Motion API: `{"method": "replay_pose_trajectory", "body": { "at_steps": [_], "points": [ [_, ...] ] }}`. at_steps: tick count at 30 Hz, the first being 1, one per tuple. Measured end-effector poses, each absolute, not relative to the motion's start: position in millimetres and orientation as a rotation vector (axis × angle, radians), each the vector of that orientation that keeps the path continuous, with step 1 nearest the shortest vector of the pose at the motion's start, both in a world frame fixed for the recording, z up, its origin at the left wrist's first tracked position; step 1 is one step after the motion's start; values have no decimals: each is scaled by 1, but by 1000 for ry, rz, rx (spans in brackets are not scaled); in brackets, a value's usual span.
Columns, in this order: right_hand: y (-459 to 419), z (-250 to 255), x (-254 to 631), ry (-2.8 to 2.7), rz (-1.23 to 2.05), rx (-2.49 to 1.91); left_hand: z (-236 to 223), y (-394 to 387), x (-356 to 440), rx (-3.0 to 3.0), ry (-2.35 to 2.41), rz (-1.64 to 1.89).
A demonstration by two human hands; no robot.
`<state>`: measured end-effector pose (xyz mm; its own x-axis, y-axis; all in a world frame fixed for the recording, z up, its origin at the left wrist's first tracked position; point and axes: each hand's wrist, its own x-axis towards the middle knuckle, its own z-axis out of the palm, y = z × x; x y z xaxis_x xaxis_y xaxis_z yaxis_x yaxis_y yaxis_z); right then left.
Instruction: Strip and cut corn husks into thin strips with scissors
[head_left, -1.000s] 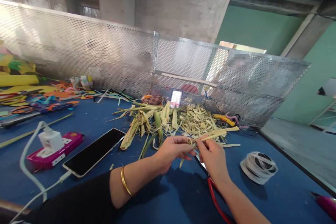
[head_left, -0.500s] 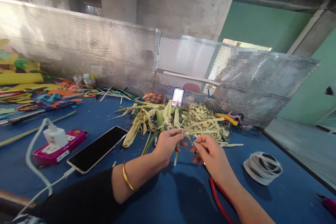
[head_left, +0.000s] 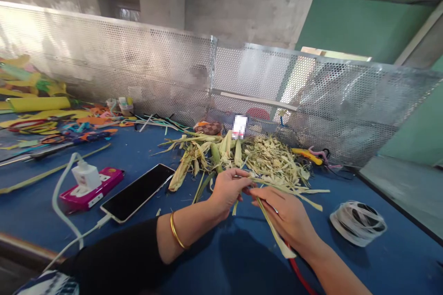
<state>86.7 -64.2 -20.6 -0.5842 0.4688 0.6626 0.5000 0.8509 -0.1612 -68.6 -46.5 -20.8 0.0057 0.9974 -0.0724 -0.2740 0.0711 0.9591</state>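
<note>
My left hand (head_left: 226,190) is closed in a pinch on thin pale leaf strips (head_left: 277,233) just above the blue table (head_left: 221,258). A gold bangle sits on that wrist. My right hand (head_left: 287,214) is close beside it, fingers curled round the same strips; one strip runs down over its back toward me, another points right. Behind both hands lies a heap of dried green and yellow husks and shredded strips (head_left: 242,159).
A black phone (head_left: 138,192) on a white cable and a pink power strip with a white charger (head_left: 90,184) lie at left. A coil of white cord (head_left: 358,222) sits at right. Red handles (head_left: 301,276) lie under my right forearm. Colourful strips clutter the far left; a perforated metal screen (head_left: 155,73) backs the table.
The strip that pointed right has swung down across my right hand. Both hands stay together; the view has shifted slightly to the left.
</note>
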Motion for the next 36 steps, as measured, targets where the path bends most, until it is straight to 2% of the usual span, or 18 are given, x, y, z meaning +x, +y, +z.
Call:
{"method": "replay_pose_trajectory", "body": {
  "at_steps": [4,9,18,26,36],
  "points": [
    [-66,-17,84,-2024,-587,-769,-21,-51,-66,1022,1023,1259],
    [-59,-17,86,-1981,-684,-907,-21,-56,-65,1100,964,1223],
    [-52,-30,92,-1901,-191,-1394,-25,-61,-62,1182,853,1170],
    [-50,-30,88,-1799,192,-1378,-27,-60,-60,1119,927,1206],
    [-50,-24,84,-1720,377,-1364,-24,-63,-61,1118,867,1163]
  ]
}}
